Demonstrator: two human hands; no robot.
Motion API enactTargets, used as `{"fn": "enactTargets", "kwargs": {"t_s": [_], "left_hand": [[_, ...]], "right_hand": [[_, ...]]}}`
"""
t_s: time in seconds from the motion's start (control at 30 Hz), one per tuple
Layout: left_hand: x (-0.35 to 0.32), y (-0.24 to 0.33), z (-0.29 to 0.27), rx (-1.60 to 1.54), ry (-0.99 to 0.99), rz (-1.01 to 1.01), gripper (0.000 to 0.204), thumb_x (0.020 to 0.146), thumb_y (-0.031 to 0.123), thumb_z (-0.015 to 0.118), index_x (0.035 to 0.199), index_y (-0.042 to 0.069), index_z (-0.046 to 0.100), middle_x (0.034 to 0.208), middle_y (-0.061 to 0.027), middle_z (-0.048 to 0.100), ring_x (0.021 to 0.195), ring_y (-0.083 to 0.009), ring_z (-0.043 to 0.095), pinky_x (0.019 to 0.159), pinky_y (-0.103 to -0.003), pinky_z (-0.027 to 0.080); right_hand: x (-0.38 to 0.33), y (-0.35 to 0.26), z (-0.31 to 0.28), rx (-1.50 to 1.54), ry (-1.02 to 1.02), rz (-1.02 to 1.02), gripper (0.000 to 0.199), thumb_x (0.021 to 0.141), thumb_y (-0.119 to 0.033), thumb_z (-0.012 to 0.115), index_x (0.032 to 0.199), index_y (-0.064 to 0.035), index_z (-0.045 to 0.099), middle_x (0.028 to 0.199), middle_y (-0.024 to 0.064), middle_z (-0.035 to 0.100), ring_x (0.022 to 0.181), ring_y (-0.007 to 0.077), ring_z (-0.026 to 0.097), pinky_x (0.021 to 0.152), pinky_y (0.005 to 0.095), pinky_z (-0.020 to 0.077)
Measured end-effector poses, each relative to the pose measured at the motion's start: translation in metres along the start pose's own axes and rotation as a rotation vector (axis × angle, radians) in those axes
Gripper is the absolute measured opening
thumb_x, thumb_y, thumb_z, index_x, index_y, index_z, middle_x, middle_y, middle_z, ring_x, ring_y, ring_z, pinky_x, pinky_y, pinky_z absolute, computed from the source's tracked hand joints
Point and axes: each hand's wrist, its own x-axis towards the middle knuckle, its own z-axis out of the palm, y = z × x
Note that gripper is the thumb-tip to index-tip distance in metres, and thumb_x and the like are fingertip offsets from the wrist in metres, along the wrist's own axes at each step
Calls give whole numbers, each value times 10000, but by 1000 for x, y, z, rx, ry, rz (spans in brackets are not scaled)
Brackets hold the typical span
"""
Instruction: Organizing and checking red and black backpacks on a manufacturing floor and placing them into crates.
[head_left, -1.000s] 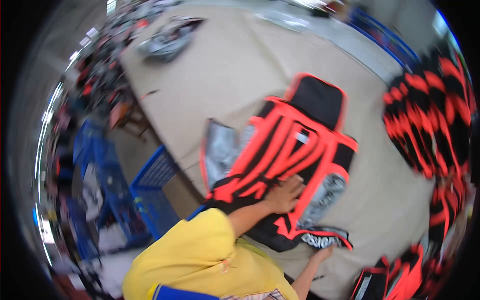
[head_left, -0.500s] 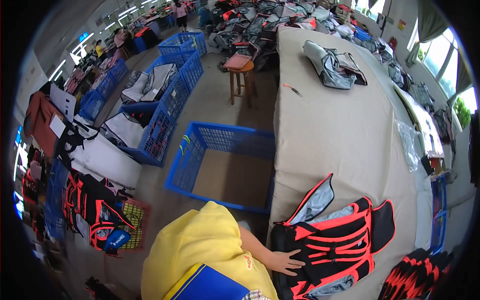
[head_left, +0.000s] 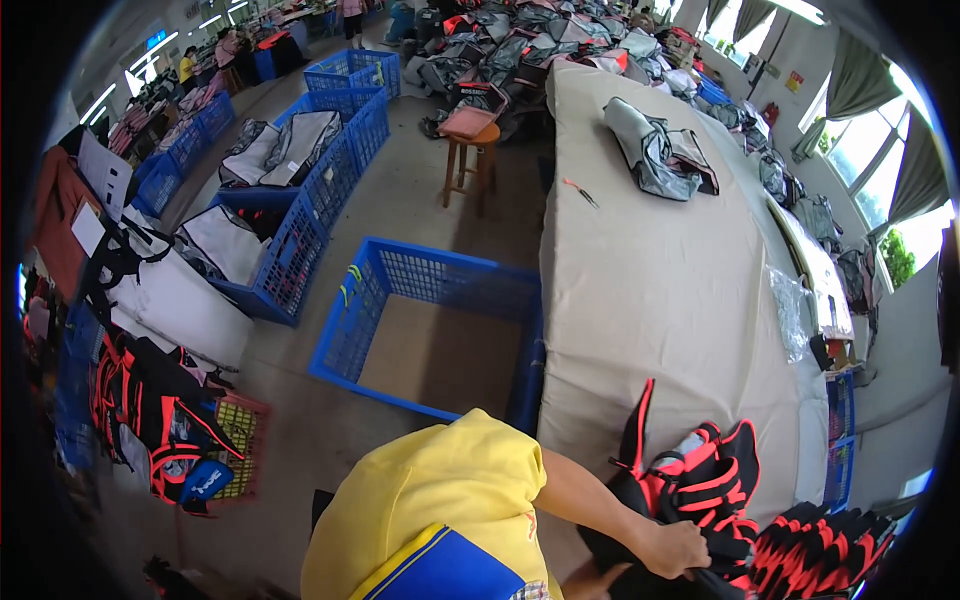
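beige table (head_left: 650,290) | right hand (head_left: 675,548) fingers clamped on black-red cover (head_left: 705,480) | left unclear

— Where's the seat cover (head_left: 690,490)?
— On the bench's (head_left: 660,290) near end, under my right hand (head_left: 675,548), with a stack of covers (head_left: 820,550) just right.
— And the crate (head_left: 440,340)?
— On the floor, left of the bench.

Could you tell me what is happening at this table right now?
A person in a yellow shirt grips a bunched black and red fabric piece at the near end of the long padded table. One hand closes on it; which hand it is cannot be told, and the other is out of sight. An empty blue crate stands beside the table, and a similar stack lies to the right.
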Motion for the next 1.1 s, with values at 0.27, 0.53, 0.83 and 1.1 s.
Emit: {"fn": "enactTargets", "kwargs": {"t_s": [0.27, 0.53, 0.83, 1.1], "left_hand": [[16, 29, -69, -1038, 526, -131, 311, 1015, 202, 662, 1253, 3, 647, 1077, -71, 731, 1022, -135, 623, 929, -325, 482], [-151, -63, 66, -834, -60, -1326, 841, 961, 702, 552, 1424, 0, 544, 885, -183, 736, 771, -306, 714, 741, -432, 569], [-264, -103, -23, -207, -29, -833, 283, 957, 281, 684, 1001, 4, 718, 872, -169, 712, 857, -390, 696, 791, -445, 554], [-221, -131, -74, 478, -174, -269, 1109, 705, 178, 898, 1620, 95, 276, 1643, -298, 207, 1485, -492, 300, 1153, -568, 330]], "right_hand": [[-23, -190, 24, -449, -42, -338, 533, 894, -233, 758, 1281, 113, 638, 1367, 224, 631, 1191, 352, 616, 1082, 448, 458], [-8, -145, 70, -1558, -585, -657, 791, 762, 27, 552, 1539, -21, 413, 1516, 260, 478, 1413, 496, 423, 1218, 496, 338], [-15, 52, -4, -1468, -682, -384, 962, 806, -213, 808, 1605, -40, 301, 1646, 292, 253, 1542, 493, 198, 1226, 587, 240], [-68, 14, -102, -1598, -160, -283, 1191, 674, -303, 934, 1614, -23, 258, 1674, 236, 231, 1538, 492, 202, 1226, 593, 229]]}}
